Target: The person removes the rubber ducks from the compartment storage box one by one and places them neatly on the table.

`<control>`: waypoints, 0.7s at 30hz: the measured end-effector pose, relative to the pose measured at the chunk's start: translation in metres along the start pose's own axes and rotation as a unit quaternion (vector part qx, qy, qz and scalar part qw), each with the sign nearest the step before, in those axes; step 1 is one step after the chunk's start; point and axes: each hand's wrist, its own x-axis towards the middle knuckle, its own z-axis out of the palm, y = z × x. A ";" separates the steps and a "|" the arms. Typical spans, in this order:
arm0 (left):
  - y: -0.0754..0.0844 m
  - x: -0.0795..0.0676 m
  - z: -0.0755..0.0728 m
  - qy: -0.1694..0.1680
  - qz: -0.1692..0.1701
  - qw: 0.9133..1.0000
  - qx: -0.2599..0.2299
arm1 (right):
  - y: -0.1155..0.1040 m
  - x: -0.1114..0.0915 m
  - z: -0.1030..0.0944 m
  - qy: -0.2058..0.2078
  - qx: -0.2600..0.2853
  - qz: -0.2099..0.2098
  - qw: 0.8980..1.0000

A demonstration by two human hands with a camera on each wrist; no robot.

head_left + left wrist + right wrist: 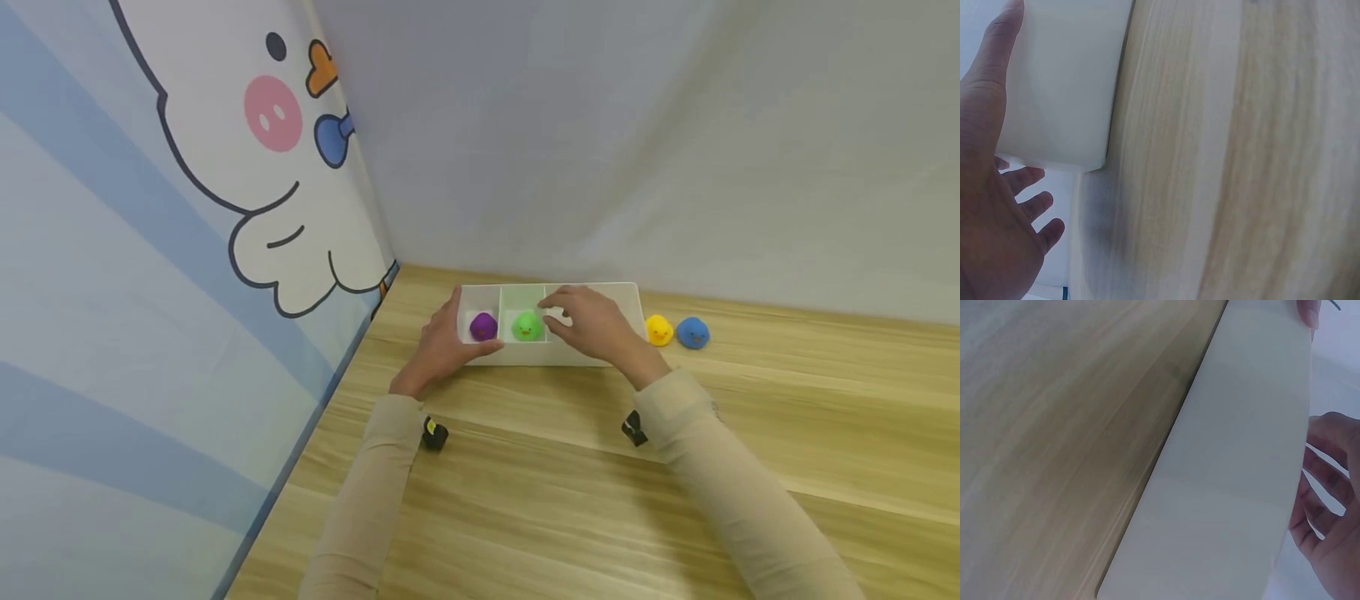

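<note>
The left hand (442,342) grips a white divided box (555,355) near the table's (525,508) far-left corner, purple toy (483,326), green duck (527,327) inside, yellow duck (659,331), blue duck (693,332) apparently left, right hand (588,323) loosely spread.

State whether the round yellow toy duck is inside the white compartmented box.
No, the round yellow toy duck sits outside the white compartmented box, on the wood-grain table beside the round blue toy duck.

no legible text, label, brand or number appears in any view. one yellow mark stands on the small black device (437,437) beside the left sleeve (378,479); the mark is too small to read.
</note>
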 end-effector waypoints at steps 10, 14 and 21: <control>0.001 -0.002 -0.003 0.000 -0.003 1.000 -0.002 | -0.006 0.008 0.003 -0.006 0.004 0.007 1.000; 0.000 0.000 -0.002 0.003 -0.005 1.000 0.002 | -0.005 0.013 0.006 -0.009 0.005 0.000 1.000; -0.003 0.003 0.002 0.008 -0.002 1.000 0.004 | -0.003 0.018 0.011 -0.030 0.013 0.001 0.999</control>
